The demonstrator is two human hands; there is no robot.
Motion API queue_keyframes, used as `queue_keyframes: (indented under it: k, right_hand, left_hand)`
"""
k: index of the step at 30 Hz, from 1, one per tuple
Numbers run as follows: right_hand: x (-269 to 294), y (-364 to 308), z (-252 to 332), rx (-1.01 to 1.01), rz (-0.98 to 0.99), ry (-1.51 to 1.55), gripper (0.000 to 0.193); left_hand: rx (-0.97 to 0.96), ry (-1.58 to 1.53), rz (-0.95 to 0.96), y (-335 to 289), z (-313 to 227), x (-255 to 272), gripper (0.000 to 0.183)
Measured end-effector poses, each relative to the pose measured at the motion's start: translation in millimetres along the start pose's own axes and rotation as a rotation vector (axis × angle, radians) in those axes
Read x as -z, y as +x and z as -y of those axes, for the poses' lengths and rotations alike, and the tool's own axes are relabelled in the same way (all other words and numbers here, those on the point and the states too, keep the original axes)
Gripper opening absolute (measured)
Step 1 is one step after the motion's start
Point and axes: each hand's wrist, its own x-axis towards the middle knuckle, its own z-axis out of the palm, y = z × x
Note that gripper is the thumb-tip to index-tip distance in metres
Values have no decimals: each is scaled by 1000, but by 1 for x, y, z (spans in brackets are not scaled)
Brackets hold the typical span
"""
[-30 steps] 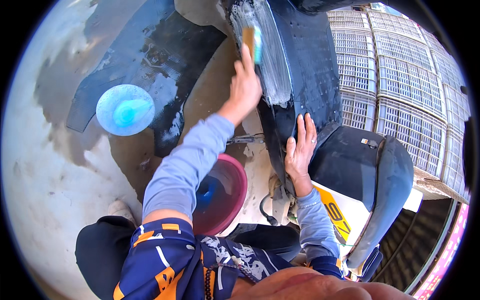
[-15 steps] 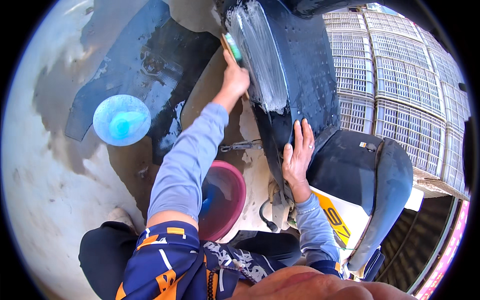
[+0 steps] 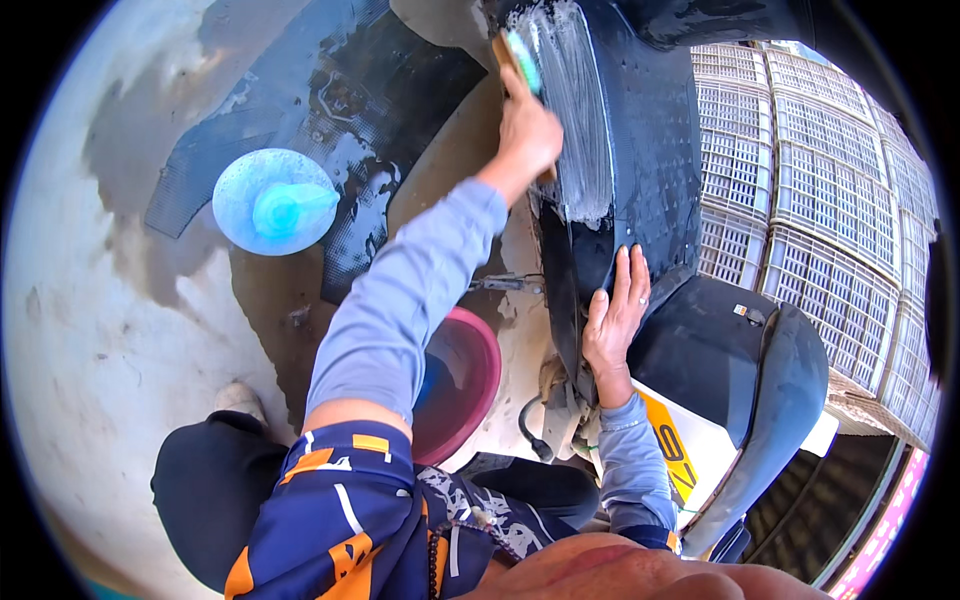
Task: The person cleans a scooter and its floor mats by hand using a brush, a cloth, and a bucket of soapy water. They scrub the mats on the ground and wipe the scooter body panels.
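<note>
1. Fingers of our left hand (image 3: 530, 132) are wrapped around the wooden handle of a brush (image 3: 521, 62) with pale green bristles; those of our right hand (image 3: 617, 325) lie extended and flat, gripping nothing, on the lower end of a dark panel (image 3: 655, 150).
2. Close to our body, our left knee (image 3: 212, 500), in black cloth, sticks out beside our patterned shirt.
3. Just past it, a red basin (image 3: 484, 392) sits on the floor; our grey-blue left sleeve (image 3: 405, 295) crosses over it and hides its left side.
4. Beside our right wrist we have a white-and-yellow panel (image 3: 688, 428), with a black seat (image 3: 690, 340) next to it.
5. Farther out, a metal bar (image 3: 512, 283) shows between our left sleeve and the dark panel.
6. Our brush is at the left edge of a foamy strip (image 3: 572, 125) on that panel; we cannot tell whether the bristles touch.
7. Off to our left, a pale blue bowl (image 3: 238, 205) rests on a wet, dark mat (image 3: 390, 85).
8. Beyond the panel, stacked pale crates (image 3: 830, 170) fill our right side.
</note>
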Motion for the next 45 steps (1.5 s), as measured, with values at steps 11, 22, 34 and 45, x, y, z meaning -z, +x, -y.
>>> queue_keyframes:
  k: [11,22,34,45]
  right_hand:
    - [2,-5,-3,-13,-18,-44,59]
    - [-1,-3,-5,17,-22,-23,58]
    - [-5,-6,-4,12,-30,7,58]
    - [-10,-1,-9,29,-37,-22,57]
  left_hand:
    - [104,-27,299,-84,58,-23,87]
    - [282,-22,453,-59,107,-29,90]
    - [203,49,318,-99,98,-38,94]
    - [-191,16,38,-145,65,-41,94]
